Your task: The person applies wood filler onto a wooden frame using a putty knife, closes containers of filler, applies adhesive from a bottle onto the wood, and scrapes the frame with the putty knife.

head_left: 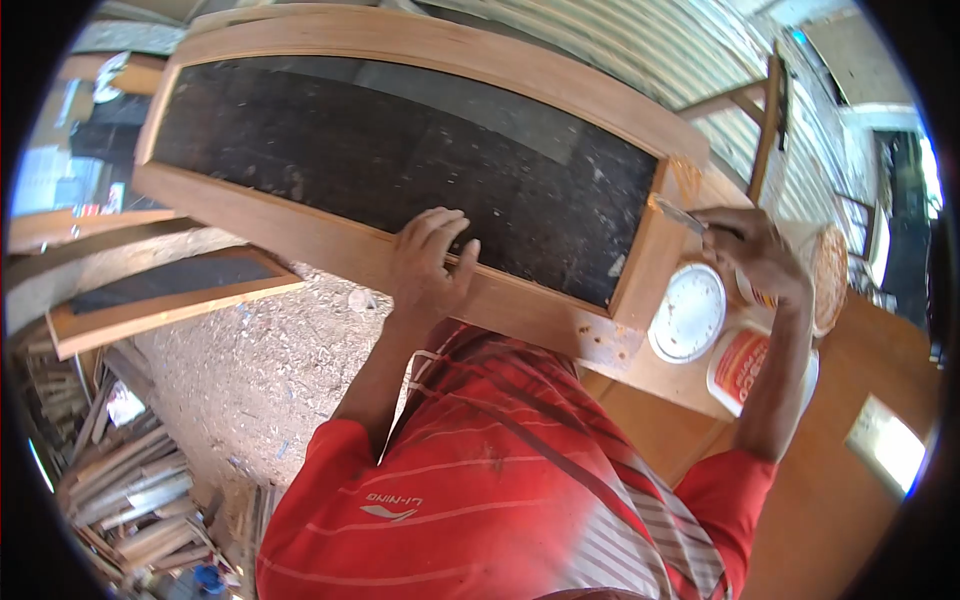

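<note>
A long wooden frame (300, 228) around a dark, dusty panel (400, 150) lies in front of me. On its near rail rests my left hand (430, 260), fingers apart and holding nothing, the fingertips reaching over the panel's edge. My right hand (755, 250) is closed around a putty knife (682, 215) at the frame's right end. Orange-brown filler clings to the blade tip, which is at the right rail near the corner. More of that filler is smeared on the corner (685, 180). Small brown spots mark the rail's near right end.
A white round lid (688, 312) and a red-and-white tub (740, 368) stand to the right, below my right forearm. Another framed dark panel (175, 285) lies at left. Wood offcuts (150, 500) are piled at lower left, beside shavings on the floor (270, 370). Corrugated sheeting (600, 40) stands behind.
</note>
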`<state>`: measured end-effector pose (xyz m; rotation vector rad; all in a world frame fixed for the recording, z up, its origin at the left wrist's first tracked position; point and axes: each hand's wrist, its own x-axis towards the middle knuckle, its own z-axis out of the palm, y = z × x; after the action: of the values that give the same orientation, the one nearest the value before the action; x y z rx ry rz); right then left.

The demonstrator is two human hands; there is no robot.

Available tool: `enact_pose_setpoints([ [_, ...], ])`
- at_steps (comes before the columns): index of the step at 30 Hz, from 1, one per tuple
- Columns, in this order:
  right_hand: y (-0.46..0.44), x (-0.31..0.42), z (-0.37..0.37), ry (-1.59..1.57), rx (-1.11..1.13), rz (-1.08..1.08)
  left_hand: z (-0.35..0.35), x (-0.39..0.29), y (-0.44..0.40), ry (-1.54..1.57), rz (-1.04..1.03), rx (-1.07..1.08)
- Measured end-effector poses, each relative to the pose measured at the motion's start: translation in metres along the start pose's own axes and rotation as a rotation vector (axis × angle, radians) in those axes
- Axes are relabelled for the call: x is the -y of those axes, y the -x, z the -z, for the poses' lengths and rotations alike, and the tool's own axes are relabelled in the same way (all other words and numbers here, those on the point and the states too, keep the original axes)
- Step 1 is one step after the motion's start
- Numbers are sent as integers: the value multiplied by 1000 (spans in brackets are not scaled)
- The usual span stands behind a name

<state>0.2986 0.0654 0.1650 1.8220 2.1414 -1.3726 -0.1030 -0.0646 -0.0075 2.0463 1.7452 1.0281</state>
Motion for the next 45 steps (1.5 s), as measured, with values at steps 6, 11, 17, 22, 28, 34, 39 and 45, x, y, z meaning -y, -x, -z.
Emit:
enact_pose_setpoints([
  [6,10,-9,-75,-845,-188,204,28,21,-16,146,123,-28],
  [11,-38,36,-134,-960,-277,252,78,100,-71,-38,70,-146],
  [17,-120,183,-177,-822,-190,227,198,240,-96,-235,188,-269],
  [22,-230,300,-230,-523,-308,214,284,356,-73,-476,407,-304],
  [28,-325,402,-247,-77,-417,190,335,433,-55,-577,652,-255],
  [34,-364,435,-263,124,-304,97,337,451,-53,-456,657,-285],
  [39,-362,462,-246,299,-190,7,336,454,-52,-453,568,-346],
  [45,-365,454,-232,307,-97,-53,335,457,-53,-452,496,-386],
])
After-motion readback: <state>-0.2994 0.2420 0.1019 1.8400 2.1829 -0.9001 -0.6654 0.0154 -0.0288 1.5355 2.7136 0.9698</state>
